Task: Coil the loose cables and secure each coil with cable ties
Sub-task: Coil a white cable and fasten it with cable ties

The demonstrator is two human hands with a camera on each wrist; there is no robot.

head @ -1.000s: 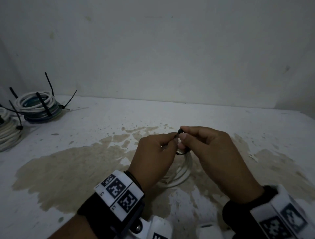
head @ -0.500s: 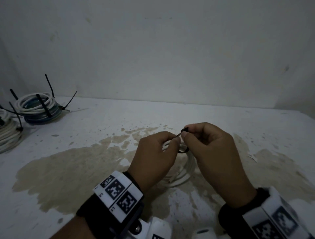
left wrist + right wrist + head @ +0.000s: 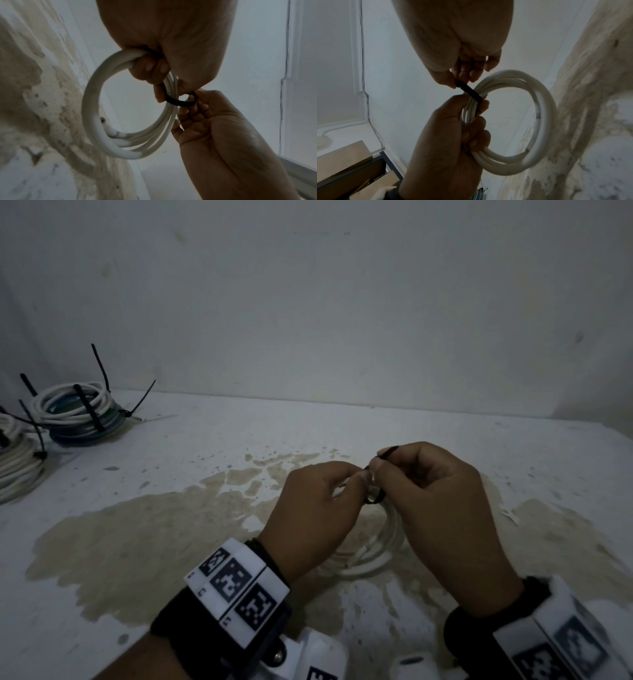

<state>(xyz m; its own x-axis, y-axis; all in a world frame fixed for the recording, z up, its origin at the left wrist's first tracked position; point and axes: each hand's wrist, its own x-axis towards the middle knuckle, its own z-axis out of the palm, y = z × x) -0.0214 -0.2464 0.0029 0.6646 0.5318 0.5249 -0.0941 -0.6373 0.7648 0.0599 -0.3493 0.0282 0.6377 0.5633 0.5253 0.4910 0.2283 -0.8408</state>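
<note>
A white cable coil [image 3: 376, 556] hangs upright just above the stained table, mostly hidden behind my hands in the head view. My left hand [image 3: 318, 508] grips the coil's strands at the top, fingers curled round them [image 3: 154, 70]. A black cable tie [image 3: 178, 102] loops loosely round the strands right beside those fingers. My right hand [image 3: 435, 501] pinches the tie between thumb and fingers, and the tie's tail [image 3: 388, 451] sticks up past them. The right wrist view shows the tie [image 3: 467, 90] running from the right hand [image 3: 464, 75] down to the coil [image 3: 542, 108], held by the left hand [image 3: 476, 121].
Two tied coils, one white and blue [image 3: 78, 412] and one white [image 3: 17, 470], sit at the table's far left with black tie tails sticking up. A plain wall stands close behind the table [image 3: 137, 542]. Cardboard boxes [image 3: 342, 159] lie below, off the table's edge.
Both hands have drifted a little to the right with the coil. The tie's tail now sticks out further past the right hand's fingers.
</note>
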